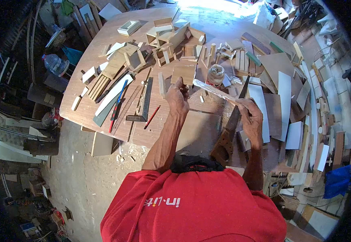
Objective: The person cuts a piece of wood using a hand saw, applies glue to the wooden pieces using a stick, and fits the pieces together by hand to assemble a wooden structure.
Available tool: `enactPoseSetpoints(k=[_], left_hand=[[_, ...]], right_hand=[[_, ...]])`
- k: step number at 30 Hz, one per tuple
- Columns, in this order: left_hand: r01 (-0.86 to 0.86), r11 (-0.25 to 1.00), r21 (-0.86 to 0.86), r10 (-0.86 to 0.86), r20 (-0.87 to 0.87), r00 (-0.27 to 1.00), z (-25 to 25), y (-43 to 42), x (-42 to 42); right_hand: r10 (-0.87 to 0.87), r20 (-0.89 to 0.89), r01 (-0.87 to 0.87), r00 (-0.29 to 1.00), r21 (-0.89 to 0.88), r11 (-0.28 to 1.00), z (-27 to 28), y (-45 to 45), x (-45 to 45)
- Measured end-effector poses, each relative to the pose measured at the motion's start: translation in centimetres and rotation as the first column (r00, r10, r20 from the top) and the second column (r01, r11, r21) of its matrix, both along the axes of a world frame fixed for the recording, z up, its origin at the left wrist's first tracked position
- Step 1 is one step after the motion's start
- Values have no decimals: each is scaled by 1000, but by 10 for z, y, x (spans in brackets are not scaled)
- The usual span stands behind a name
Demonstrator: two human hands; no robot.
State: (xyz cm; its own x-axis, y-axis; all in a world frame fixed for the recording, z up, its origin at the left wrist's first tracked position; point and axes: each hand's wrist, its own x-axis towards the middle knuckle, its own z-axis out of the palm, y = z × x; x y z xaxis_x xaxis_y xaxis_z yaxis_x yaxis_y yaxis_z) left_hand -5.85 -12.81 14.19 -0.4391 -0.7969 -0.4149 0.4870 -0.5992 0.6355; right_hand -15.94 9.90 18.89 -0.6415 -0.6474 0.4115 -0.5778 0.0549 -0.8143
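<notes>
My left hand [177, 97] is closed, pinching the lower edge of a small wooden board [184, 74] held up over the table. In my right hand [249, 115] is a flat stick [215, 90] smeared with white, its far end pointing left toward the board. Just beyond the stick stands a glass jar [215, 75] with whitish contents. A handsaw [224, 143] lies under and beside my right wrist, its wooden handle toward me. Left of my left hand, a pale wooden block [162, 84] stands near the board.
On the wooden table [76, 115] are a try square [144, 105], a red pencil [152, 117], a red and black cutter [115, 110], and a ruler [127, 105]. Small wooden boxes [163, 36] cluster at the back. Boards and offcuts [260, 109] cover the right side.
</notes>
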Motion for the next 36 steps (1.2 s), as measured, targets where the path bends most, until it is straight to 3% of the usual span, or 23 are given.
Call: enactPoseSetpoints(k=[5, 8, 10, 14, 16, 18, 20, 21, 22, 24, 26, 27, 29, 34, 36], left_hand=[[-38, 999, -18, 38, 26, 999, 0, -1, 2], [-34, 999, -3, 34, 25, 999, -1, -4, 4], [-25, 999, 20, 25, 6, 1000, -6, -7, 5], [15, 998, 61, -12, -53, 999, -9, -10, 9], [12, 998, 55, -10, -30, 999, -4, -9, 12], [53, 963, -264, -6, 176, 984, -1, -9, 20], [80, 935, -346, -19, 176, 984, -3, -14, 28], [122, 886, -447, -13, 238, 971, -4, -18, 32], [166, 826, -538, 1, 297, 955, -7, -21, 36], [174, 815, -553, -19, 274, 962, -12, -28, 42], [210, 793, -571, -53, 279, 959, -9, -29, 50], [236, 776, -585, -37, 332, 943, -3, -28, 55], [272, 741, -614, -36, 368, 929, 2, -29, 61], [416, 621, -664, -11, 523, 852, 1, -36, 77], [532, 531, -660, 21, 637, 770, 9, -35, 80]], right_hand=[[51, -108, -50, 993, 20, 999, -1, 2, 2], [37, 27, -39, 999, 47, 998, -6, 9, 3], [-44, 248, 27, 968, 69, 997, -11, 14, 1], [-115, 321, 107, 940, 40, 993, -16, 19, -11], [-240, 208, 221, 948, 110, 969, -4, 16, -20], [-288, 158, 269, 944, 134, 954, 10, 11, -36], [-260, -170, 300, 951, 288, 909, 16, 8, -65], [-264, -174, 305, 949, 288, 908, 22, 2, -72], [-225, -239, 293, 945, 310, 904, 30, -5, -78], [-184, -302, 284, 936, 333, 899, 34, -21, -97], [-44, -497, 242, 866, 343, 908, 29, -36, -121], [-43, -497, 242, 866, 344, 907, 35, -43, -122], [90, -534, 248, 841, 528, 813, 53, -58, -119], [267, -606, 247, 750, 631, 736, 53, -104, -141], [596, -672, 205, 439, 721, 662, 24, -131, -183]])
